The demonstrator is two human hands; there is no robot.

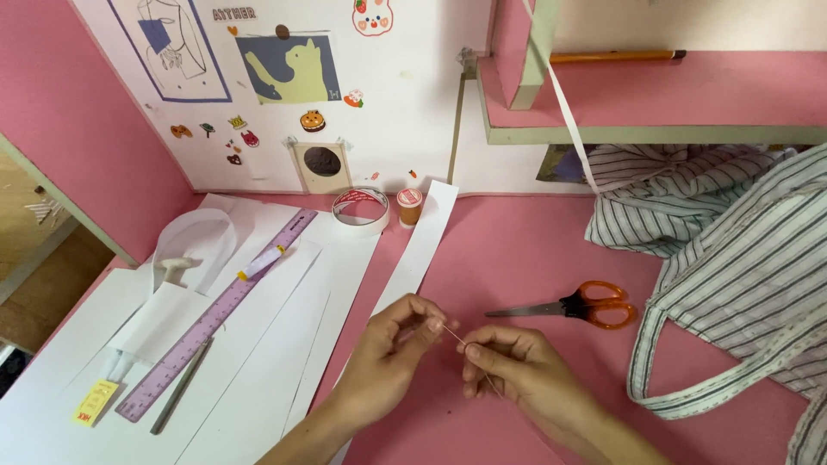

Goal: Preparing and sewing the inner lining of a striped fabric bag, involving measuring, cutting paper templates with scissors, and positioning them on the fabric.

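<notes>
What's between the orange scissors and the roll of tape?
In the head view, a long white paper strip and bare pink table lie between the scissors and the tape roll.

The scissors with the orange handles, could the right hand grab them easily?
Probably yes. The scissors lie on bare pink desk just beyond the right hand, nothing between, though its fingers pinch something thin now.

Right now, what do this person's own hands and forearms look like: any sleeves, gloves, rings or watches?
Both are bare. The left hand and right hand wear no gloves, and no rings show. The forearms, as far as the frame's bottom edge shows them, carry no sleeve, watch or bracelet. Fingernails look short and unpainted.
</notes>
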